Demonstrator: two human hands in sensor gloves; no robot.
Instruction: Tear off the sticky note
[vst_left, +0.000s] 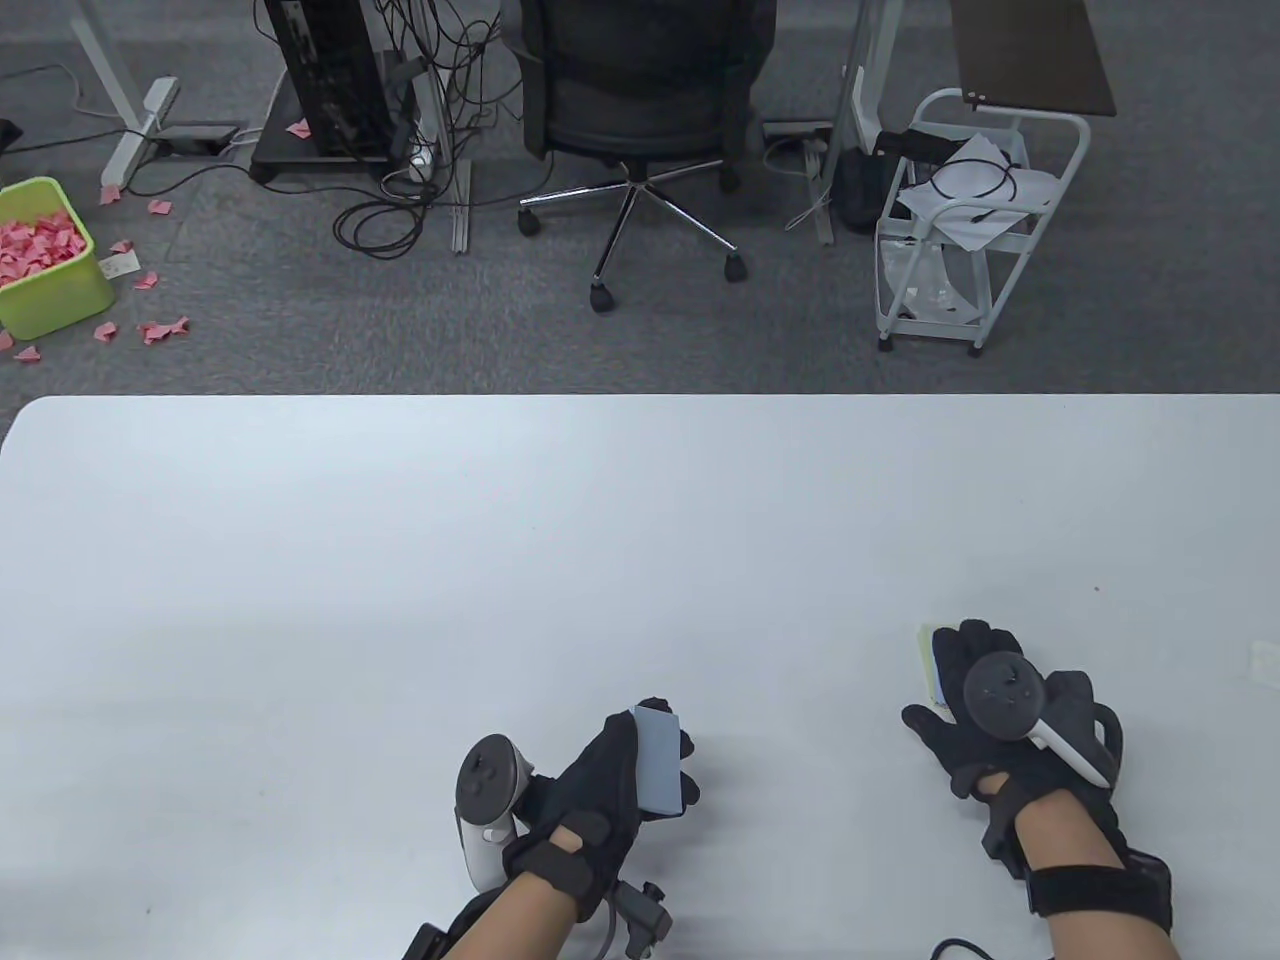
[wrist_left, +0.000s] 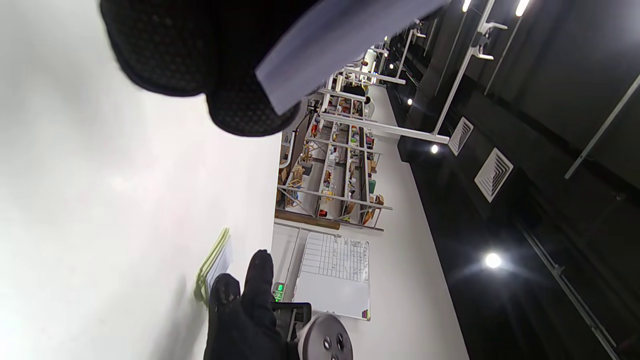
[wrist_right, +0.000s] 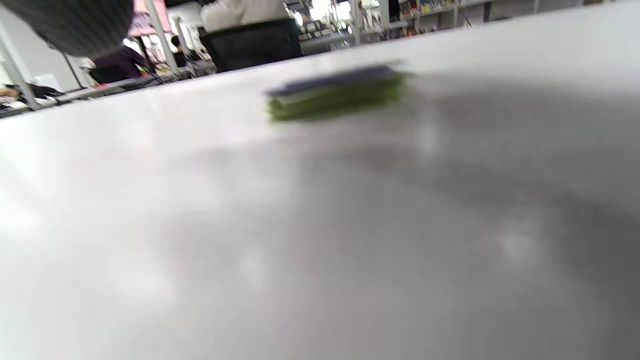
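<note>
My left hand (vst_left: 668, 762) holds a single blue-grey sticky note (vst_left: 660, 758) a little above the white table (vst_left: 400, 560), gripped between the thumb and fingers. In the left wrist view the note (wrist_left: 340, 40) sticks out from the gloved fingers (wrist_left: 200, 55). The sticky note pad (vst_left: 930, 662), green with a bluish top sheet, lies flat on the table at the right. My right hand (vst_left: 962, 672) lies over its right part with the fingers stretched out. The pad also shows in the left wrist view (wrist_left: 215, 262) and, blurred, in the right wrist view (wrist_right: 340, 92).
A small pale slip of paper (vst_left: 1262, 660) lies at the table's right edge. Beyond the far edge, on the floor, are a green bin (vst_left: 45, 260) of pink notes, an office chair (vst_left: 640, 120) and a white cart (vst_left: 960, 220).
</note>
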